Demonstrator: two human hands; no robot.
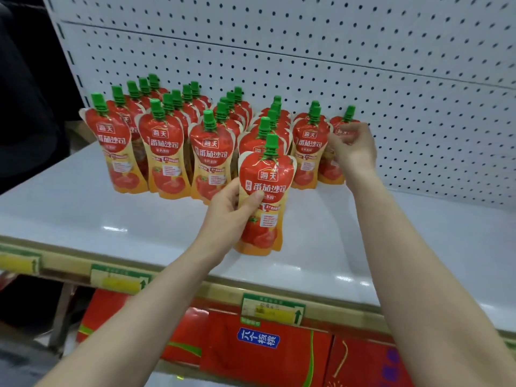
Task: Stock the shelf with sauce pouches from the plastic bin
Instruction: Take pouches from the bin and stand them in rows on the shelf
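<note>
The right hand (353,148) is blurred, reaching far to the last pouch on the right (329,170) and covering much of its front. Its fingers are curled at the pouch's shoulder, but I cannot tell whether they pinch it or only touch it. A dark shape (25,107) on the far left is too dim to make out, and the print on the price tags (272,307) is unreadable.

The left hand (229,208) holds a sauce pouch (265,196) upright, with the thumb laid across its front and the fingers wrapped behind. It stands nearest of all, just in front of the fourth row from the left. Whether its base touches the shelf is unclear.

Each pouch is glossy, soft and waisted, red at the shoulders and orange toward the foot, with a ribbed green screw cap and tomato pictures. The standing pouches (164,152) form rows running back to the wall, those behind mostly hidden except for their caps.

The shelf (83,208) is smooth, white and shiny, catching the lights. Behind it rises a white pegboard panel (335,65) with regular holes. Green and yellow tags sit along the near rail, and red cartons (251,344) lie on the level below.
</note>
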